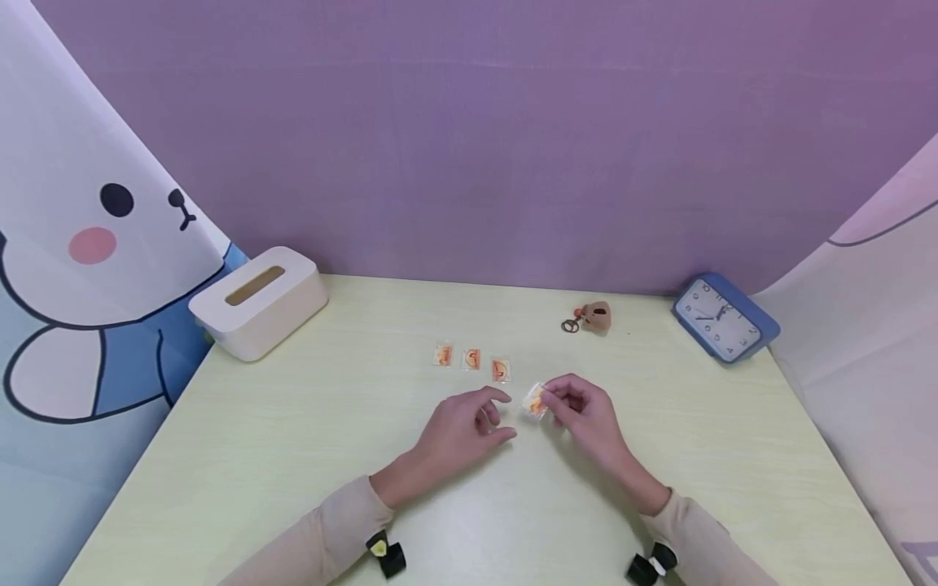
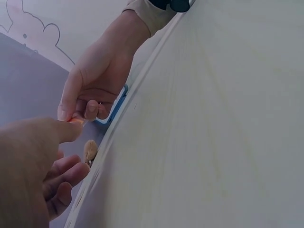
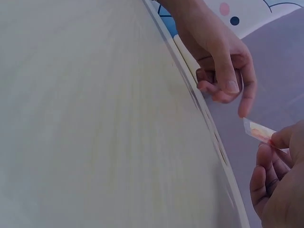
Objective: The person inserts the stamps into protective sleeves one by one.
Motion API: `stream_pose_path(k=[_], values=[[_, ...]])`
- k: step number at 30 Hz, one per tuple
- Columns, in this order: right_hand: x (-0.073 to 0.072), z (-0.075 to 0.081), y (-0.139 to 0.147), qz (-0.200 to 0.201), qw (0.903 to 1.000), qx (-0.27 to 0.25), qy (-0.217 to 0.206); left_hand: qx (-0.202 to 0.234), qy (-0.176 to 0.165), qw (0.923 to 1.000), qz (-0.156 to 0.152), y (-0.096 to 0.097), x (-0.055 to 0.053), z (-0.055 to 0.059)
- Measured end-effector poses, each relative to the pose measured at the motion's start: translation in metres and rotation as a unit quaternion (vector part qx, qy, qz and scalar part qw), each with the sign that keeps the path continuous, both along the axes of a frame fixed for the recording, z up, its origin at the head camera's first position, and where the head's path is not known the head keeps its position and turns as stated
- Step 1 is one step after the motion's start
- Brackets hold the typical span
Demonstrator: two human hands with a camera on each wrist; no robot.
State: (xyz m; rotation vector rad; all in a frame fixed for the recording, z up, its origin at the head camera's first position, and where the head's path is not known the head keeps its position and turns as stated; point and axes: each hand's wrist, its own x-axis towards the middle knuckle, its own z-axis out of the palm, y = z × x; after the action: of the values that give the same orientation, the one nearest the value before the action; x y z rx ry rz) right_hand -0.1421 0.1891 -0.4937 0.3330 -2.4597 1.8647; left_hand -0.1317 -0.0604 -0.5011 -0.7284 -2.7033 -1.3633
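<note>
Between thumb and fingers, my right hand (image 1: 586, 415) pinches a small clear packet with an orange print (image 1: 536, 400), held above the table. The right wrist view shows the packet (image 3: 259, 132) tilted, one corner close to the left index fingertip; whether they touch I cannot tell. My left hand (image 1: 465, 427) is just left of it, thumb and index finger spread apart, other fingers loosely bent, holding nothing. Behind the hands, three similar packets lie in a slanting row on the table: a left one (image 1: 443, 355), a middle one (image 1: 471, 359) and a right one (image 1: 501, 370).
A white tissue box (image 1: 286, 305) stands at the table's back left. Toward the back right lies a brown keychain figure (image 1: 597, 317) with a metal ring. A blue clock (image 1: 721, 317) sits near the right corner. The pale table (image 1: 293, 423) ends at a purple backdrop (image 1: 498, 163).
</note>
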Motion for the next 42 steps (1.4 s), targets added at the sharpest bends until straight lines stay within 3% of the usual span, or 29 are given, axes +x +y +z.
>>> stream_pose_path(k=[10, 19, 29, 42], values=[[-0.015, -0.003, 0.012, 0.005, 0.9994, 0.028, 0.017, 0.027, -0.030, 0.9991, -0.013, -0.030, 0.000, -0.011], [-0.039, -0.008, 0.021, 0.004, 0.9957, 0.086, 0.035, 0.017, -0.008, 0.9998, 0.001, -0.056, 0.005, -0.015], [-0.062, -0.015, 0.016, -0.011, 0.9879, 0.144, 0.056, -0.043, 0.016, 0.9988, 0.014, -0.062, 0.009, -0.013], [-0.078, -0.019, 0.010, -0.025, 0.9732, 0.205, 0.102, -0.051, 0.004, 0.9987, 0.008, -0.063, 0.008, -0.017]])
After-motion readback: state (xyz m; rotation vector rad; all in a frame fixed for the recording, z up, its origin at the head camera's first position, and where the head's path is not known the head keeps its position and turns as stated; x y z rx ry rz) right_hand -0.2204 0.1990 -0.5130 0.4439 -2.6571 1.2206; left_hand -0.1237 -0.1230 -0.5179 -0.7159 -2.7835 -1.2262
